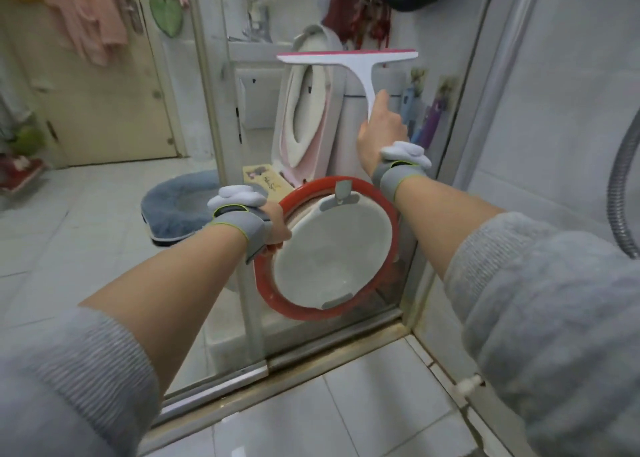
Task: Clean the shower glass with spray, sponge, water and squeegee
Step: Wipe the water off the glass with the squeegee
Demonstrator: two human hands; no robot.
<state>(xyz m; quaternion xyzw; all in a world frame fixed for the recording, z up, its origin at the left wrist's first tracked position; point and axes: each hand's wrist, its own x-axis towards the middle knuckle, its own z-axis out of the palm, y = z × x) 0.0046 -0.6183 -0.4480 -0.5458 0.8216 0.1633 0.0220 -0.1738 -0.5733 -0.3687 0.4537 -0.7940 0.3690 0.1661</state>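
Right hand [381, 127] fingers wrap the squeegee [349, 62] handle, blade above.

You've got grey ribbed sleeves [554, 283] pushed up, plus grey wrist straps [398, 176] with lime trim and white pods [403, 150] on top.

Just one view here, a wide-angle head cam looking forward and down from inside the shower. It faces the shower glass [311, 127] up close, both forearms reaching into frame from the bottom corners, floor tiles [346, 415] right below. Edges bend from the lens.
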